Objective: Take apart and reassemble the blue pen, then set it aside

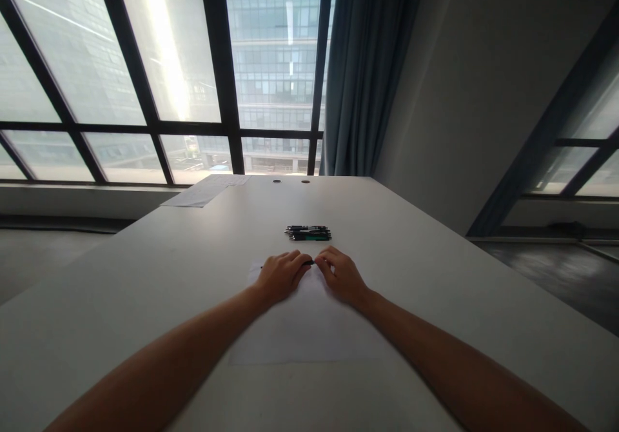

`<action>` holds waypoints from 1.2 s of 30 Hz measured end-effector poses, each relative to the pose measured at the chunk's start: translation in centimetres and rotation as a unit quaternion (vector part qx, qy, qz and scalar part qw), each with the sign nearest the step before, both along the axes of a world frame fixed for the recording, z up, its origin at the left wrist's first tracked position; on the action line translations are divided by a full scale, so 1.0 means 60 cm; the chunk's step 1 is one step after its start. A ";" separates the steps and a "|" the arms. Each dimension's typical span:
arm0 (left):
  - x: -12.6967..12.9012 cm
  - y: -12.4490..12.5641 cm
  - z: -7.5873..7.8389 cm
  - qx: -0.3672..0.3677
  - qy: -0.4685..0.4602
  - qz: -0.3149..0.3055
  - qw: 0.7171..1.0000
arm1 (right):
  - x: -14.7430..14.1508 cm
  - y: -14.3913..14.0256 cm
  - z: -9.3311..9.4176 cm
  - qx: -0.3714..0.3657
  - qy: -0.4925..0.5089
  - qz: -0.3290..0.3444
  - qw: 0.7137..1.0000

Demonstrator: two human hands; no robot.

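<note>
While both hands — left hand (280,276), right hand (341,274) — pinch one dark pen (309,263), more pens (308,233) lie near.

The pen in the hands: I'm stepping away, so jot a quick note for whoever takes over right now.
Left hand and right hand both grip one dark pen, held level between them over a white sheet on the table.
A bundle of pens lies just beyond the hands, untouched.
More papers lie at the far left edge.
Whether the pen is capped or open can't be told.
</note>
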State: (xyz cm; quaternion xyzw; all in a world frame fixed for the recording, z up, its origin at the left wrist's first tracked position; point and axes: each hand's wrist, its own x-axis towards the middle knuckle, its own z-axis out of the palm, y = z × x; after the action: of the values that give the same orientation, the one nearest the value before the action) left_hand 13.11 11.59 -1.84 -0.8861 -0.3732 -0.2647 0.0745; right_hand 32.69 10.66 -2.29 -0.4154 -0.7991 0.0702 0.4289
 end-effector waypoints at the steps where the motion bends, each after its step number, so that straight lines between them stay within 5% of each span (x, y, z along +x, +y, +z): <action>1: 0.000 0.000 -0.001 0.002 0.001 -0.001 1.000 | 0.000 0.000 0.000 0.001 0.000 0.001 1.000; 36: -0.001 0.003 0.001 -0.012 0.038 0.001 0.999 | 0.005 0.004 -0.005 0.019 0.016 -0.016 1.000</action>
State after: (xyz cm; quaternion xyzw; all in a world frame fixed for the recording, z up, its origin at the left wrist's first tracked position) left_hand 13.07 11.80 -1.80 -0.8958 -0.3745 -0.2261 0.0784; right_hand 32.96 10.88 -2.60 -0.4185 -0.7865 0.0552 0.4508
